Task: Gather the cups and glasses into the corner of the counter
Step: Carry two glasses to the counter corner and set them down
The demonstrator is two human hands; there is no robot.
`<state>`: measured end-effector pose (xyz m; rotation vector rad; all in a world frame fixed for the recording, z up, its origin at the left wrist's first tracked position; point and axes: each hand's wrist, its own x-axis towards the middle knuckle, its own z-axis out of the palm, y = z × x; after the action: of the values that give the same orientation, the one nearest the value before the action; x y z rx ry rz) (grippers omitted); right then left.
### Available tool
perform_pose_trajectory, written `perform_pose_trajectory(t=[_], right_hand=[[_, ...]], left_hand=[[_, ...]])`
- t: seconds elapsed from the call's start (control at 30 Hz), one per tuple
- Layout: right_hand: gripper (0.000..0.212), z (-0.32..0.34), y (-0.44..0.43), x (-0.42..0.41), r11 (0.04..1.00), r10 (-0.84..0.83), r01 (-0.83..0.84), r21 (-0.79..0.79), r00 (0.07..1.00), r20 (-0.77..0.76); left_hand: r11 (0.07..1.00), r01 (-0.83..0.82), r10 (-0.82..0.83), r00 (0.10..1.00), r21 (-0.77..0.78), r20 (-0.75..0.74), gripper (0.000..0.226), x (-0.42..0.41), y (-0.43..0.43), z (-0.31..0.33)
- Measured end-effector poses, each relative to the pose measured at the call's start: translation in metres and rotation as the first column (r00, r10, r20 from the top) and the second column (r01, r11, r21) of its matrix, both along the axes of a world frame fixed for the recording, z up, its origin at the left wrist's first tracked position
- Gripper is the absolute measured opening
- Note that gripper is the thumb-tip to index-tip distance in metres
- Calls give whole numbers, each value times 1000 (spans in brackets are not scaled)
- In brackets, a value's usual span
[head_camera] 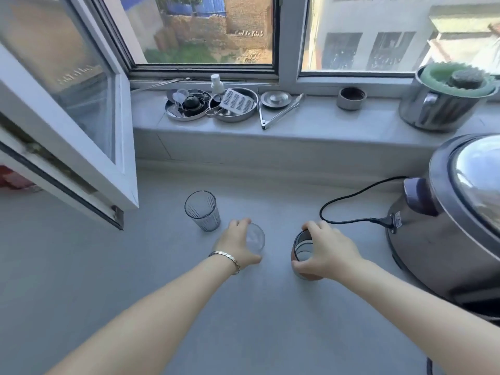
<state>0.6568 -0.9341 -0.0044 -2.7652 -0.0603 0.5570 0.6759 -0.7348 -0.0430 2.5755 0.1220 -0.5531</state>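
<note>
Glasses: a ribbed, grey-tinted clear tumbler [202,211] stood upright on the pale grey tabletop [135,266], just left of a small clear glass [255,238].
Left hand: the left hand [236,243], a silver bracelet [226,259] at its wrist, had fingers wrapped around the small clear glass.
Right hand: the right hand [326,251] gripped the rim of a reddish-brown cup [303,255] with fingers curled over it.
Nearby: a silver rice cooker [446,226] with black cord [346,212] sat at right.
</note>
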Motion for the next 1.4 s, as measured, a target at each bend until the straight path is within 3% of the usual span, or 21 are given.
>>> perform_pose_trajectory(t=[0.27,0.47,0.63,0.9,1.13,1.4], right_hand=[[74,31,84,-51,959,281,-282,8,958,63],[78,48,210,-127,833,549,-552,19,831,90],[79,59,329,-228,672,733,-740,35,671,108],[76,77,499,-419,353,927,-936,-9,348,142],[75,75,631,-549,136,985,-991,9,136,107],[75,66,799,-655,-73,990,-997,27,-69,125]], left_hand=[[949,-280,290,955,-148,55,87,-146,93,29],[848,-518,529,838,-110,135,84,-287,194,54],[665,-735,744,640,-129,189,92,-433,277,71],[410,-907,889,375,-92,264,80,-657,370,97],[174,-981,958,150,-81,247,86,-795,439,99],[-90,-992,972,-108,-93,210,90,-899,552,88]])
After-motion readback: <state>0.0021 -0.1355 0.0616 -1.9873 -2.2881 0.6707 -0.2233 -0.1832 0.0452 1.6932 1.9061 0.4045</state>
